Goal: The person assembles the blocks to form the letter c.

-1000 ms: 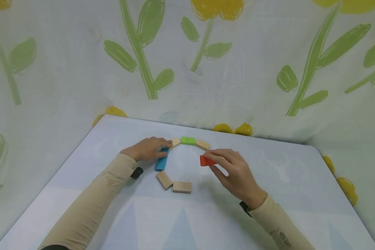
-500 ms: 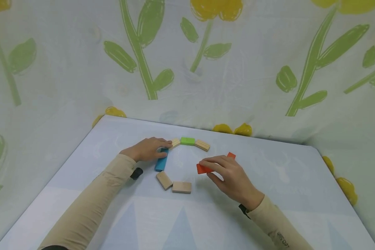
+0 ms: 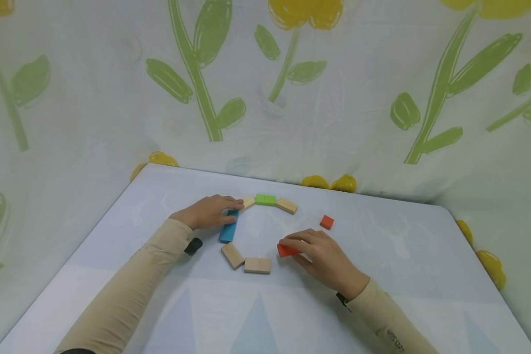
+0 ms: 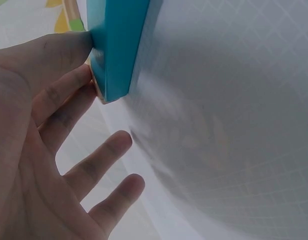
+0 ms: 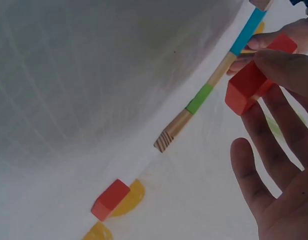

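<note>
In the head view my right hand point(image 3: 325, 260) pinches a red wooden block point(image 3: 286, 250) between thumb and fingers, low over the table. The right wrist view shows this red block point(image 5: 244, 92) held clear of the row behind it. My left hand point(image 3: 208, 211) rests at the left of a curved line of blocks. Its thumb touches the blue block point(image 3: 228, 231), and its fingertips reach the pale wooden block point(image 3: 249, 202) beyond. Close up, the blue block point(image 4: 119, 50) lies against the thumb, with the ring and little fingers spread loose.
The line continues with a green block point(image 3: 265, 199) and a striped wooden block point(image 3: 286, 205). Nearer me lie two plain wooden blocks, one slanted point(image 3: 233, 255) and one level point(image 3: 257, 265). Another red block point(image 3: 327, 222) sits alone at the right. A flowered cloth hangs behind the table.
My right hand has come down and slightly toward me with the red block, uncovering the other red block on the table. The left hand has stayed in place.
</note>
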### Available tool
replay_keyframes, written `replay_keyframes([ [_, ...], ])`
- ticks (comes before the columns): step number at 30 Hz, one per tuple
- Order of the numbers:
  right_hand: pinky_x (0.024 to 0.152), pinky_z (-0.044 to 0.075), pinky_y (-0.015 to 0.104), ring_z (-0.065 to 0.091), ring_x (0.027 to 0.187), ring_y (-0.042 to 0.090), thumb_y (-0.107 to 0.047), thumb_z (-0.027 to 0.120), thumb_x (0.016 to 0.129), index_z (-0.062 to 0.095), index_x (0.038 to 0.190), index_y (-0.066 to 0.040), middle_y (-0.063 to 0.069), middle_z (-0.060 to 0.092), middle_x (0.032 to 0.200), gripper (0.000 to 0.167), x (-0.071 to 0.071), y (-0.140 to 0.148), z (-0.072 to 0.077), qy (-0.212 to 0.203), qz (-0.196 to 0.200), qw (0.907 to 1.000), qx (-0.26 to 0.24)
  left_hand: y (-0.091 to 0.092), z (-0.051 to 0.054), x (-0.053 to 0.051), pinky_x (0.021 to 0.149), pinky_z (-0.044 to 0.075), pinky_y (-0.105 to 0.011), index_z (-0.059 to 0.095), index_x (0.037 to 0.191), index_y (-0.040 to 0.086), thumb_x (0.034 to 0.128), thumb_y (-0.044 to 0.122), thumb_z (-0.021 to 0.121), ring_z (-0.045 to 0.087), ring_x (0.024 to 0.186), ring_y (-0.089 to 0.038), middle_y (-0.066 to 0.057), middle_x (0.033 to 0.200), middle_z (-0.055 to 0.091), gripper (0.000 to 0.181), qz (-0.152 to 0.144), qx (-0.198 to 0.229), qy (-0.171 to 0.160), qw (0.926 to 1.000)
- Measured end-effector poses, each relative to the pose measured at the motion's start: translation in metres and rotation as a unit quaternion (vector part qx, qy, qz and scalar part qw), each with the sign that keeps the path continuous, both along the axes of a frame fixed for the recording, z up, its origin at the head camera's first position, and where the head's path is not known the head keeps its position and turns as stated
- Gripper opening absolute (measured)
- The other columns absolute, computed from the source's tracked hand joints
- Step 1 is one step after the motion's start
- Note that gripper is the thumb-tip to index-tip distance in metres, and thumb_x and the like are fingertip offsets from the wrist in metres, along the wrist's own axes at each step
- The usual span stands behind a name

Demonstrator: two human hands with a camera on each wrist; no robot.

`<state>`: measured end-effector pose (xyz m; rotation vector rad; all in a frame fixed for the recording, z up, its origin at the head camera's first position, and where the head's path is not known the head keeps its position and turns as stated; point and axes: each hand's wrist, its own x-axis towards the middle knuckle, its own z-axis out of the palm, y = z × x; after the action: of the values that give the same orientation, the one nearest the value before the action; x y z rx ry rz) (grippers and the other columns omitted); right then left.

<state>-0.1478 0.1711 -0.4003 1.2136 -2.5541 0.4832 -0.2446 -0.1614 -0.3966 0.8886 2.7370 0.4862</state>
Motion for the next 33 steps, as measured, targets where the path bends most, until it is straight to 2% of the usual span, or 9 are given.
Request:
replay_keyframes([
  [18, 0.099, 0.052, 0.038, 0.061, 0.114, 0.012, -0.006, 0.081, 0.086, 0.072, 0.126, -0.022, -0.010, 0.068, 0.121, 0.044, 0.004, -0.007, -0.009, -0.065, -0.006, 0.9952, 0.073, -0.001, -0.003, -0.001, 0.116, 0.033, -0.055, 0.053, 0.149, 0.011, 0.1026, 0.026, 0.061, 0.041, 0.143, -0.036, -0.007, 0.156, 0.046, 0.049, -0.001, 0.004, -0.002, 1.0000],
  [24, 0.099, 0.052, 0.038, 0.062, 0.114, 0.013, -0.006, 0.080, 0.087, 0.073, 0.126, -0.021, -0.008, 0.069, 0.122, 0.043, 0.003, -0.008, -0.011, -0.070, 0.013, 0.9942, 0.081, -0.001, -0.004, -0.002, 0.116, 0.033, -0.054, 0.053, 0.148, 0.011, 0.1027, 0.026, 0.061, 0.041, 0.143, -0.035, -0.007, 0.156, 0.046, 0.049, -0.003, 0.004, 0.002, 1.0000],
  [33, 0.097, 0.054, 0.037, 0.062, 0.114, 0.015, -0.009, 0.083, 0.085, 0.074, 0.123, -0.019, -0.006, 0.069, 0.119, 0.041, 0.002, -0.004, -0.007, -0.065, -0.019, 0.9934, 0.093, -0.001, -0.001, -0.001, 0.115, 0.034, -0.055, 0.053, 0.148, 0.009, 0.1027, 0.026, 0.061, 0.042, 0.142, -0.037, -0.009, 0.155, 0.047, 0.049, -0.010, 0.004, 0.006, 0.9999],
])
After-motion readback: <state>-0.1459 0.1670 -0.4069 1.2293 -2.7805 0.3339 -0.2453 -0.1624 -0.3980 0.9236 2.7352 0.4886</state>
